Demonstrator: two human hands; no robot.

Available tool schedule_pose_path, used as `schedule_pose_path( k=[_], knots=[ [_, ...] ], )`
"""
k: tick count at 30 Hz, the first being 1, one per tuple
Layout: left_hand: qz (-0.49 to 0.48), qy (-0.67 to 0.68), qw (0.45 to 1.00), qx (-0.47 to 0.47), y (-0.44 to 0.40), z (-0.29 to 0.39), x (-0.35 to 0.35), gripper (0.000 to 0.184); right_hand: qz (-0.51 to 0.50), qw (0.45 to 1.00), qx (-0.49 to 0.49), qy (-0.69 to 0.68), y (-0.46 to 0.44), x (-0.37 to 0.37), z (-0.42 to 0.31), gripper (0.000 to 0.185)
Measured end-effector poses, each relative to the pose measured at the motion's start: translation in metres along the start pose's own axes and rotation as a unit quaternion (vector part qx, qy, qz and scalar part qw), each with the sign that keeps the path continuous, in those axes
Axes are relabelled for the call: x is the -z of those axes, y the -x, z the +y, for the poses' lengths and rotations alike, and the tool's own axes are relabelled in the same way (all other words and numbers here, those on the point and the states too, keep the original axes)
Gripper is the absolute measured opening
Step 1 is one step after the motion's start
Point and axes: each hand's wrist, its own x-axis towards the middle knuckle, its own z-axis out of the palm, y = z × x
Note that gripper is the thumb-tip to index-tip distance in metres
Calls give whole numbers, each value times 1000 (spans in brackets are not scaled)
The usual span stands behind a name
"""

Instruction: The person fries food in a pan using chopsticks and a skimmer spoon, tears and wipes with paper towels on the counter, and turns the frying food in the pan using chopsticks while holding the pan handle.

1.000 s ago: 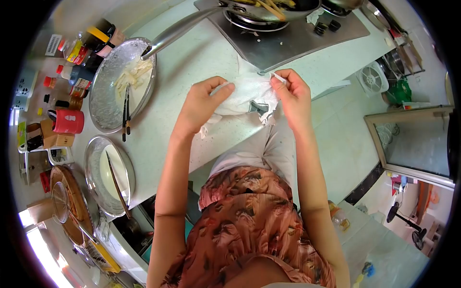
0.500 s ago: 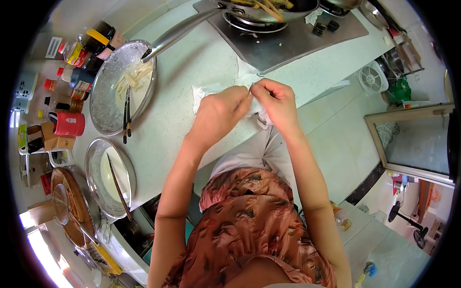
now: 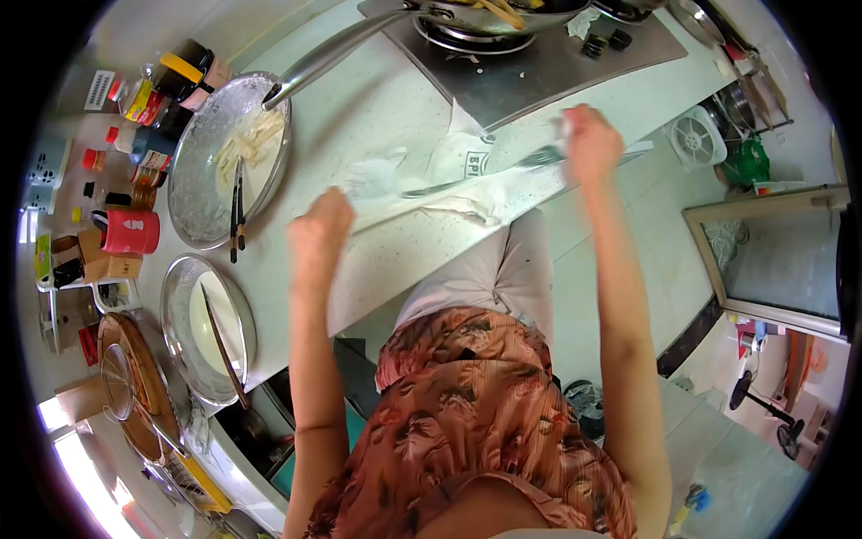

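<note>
A thin white cloth or plastic sheet (image 3: 467,192) with a dark printed strip is stretched between my two fists, over the counter's front edge. My left hand (image 3: 321,232) is closed on its left end, and my right hand (image 3: 593,144), blurred, is closed on its right end. Behind it a white piece with dark printed letters (image 3: 465,154) lies on the counter, its pointed tip touching the metal hob plate. Crumpled whitish, see-through material (image 3: 373,172) is just right of my left hand.
At the left, a metal bowl (image 3: 197,180) holds pale strips and dark chopsticks; another bowl (image 3: 184,346) holds white liquid. A long-handled pan (image 3: 337,56) sits over the hob plate (image 3: 539,79). Bottles and a red container (image 3: 131,231) line the wall.
My hands were close together on the bunched white material; they have moved widely apart, left hand leftward, right hand rightward and up, drawing it out long. The printed piece behind now shows.
</note>
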Motion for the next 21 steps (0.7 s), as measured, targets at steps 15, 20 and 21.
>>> schedule_pose_path(
  k=[15, 20, 21],
  knots=[
    [43, -55, 997, -37, -28, 69, -2, 39, -259, 908, 29, -328, 25, 66, -74, 27],
    [-84, 49, 974, -207, -26, 108, -27, 29, -343, 894, 95, -273, 42, 73, -80, 30],
    [-69, 39, 973, -216, -27, 104, -31, 25, -364, 892, 87, -253, 44, 72, -76, 28]
  ],
)
